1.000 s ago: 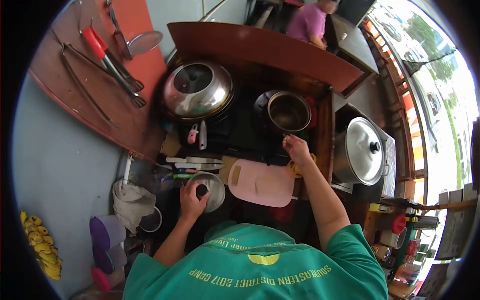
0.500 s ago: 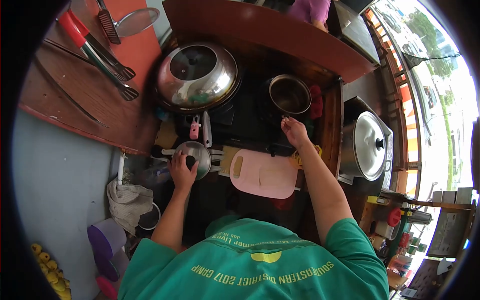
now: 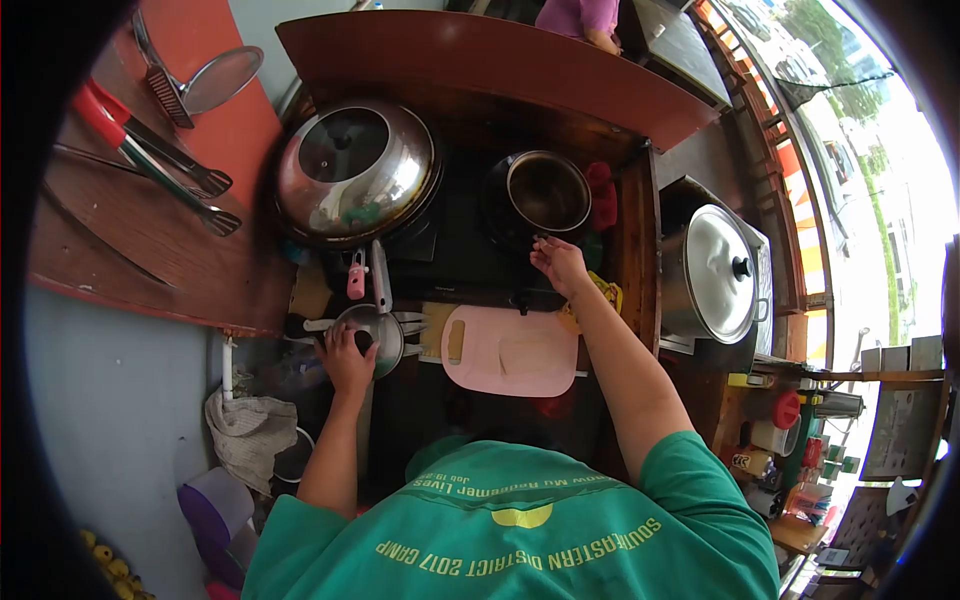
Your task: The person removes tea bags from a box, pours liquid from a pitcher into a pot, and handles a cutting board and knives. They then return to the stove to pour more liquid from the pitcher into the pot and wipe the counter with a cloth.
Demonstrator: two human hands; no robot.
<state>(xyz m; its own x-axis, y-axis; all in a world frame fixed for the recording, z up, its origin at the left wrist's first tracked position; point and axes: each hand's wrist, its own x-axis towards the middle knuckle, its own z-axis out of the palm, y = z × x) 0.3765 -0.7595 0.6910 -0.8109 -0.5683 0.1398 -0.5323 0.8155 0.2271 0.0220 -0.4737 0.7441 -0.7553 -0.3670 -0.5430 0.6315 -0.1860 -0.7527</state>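
My left hand [image 3: 347, 364] is closed over a round metal pot lid [image 3: 385, 325], its fingers by the black knob [image 3: 363, 342]. The lid lies in front of the stove, among several light-coloured handles. At the near edge of a small metal pot [image 3: 548, 190] on the right side of the stove, my right hand [image 3: 560, 266] has its fingers pinched together. What they hold, if anything, is too small to make out. A pink cutting board [image 3: 480, 365], with a pale flat patch on it, lies between my forearms.
A large pan with a domed lid [image 3: 370, 195] covers the left burner. Tongs [image 3: 160, 160] and a strainer [image 3: 225, 80] hang at the left. A tall lidded stockpot [image 3: 712, 275] stands right, beyond a wooden partition. Behind the red board [image 3: 480, 65] is a person's pink sleeve [image 3: 580, 15].
The view has shifted, so the stove and pots appear farther left. Both hands keep nearly the same places, at the lid and at the small pot.
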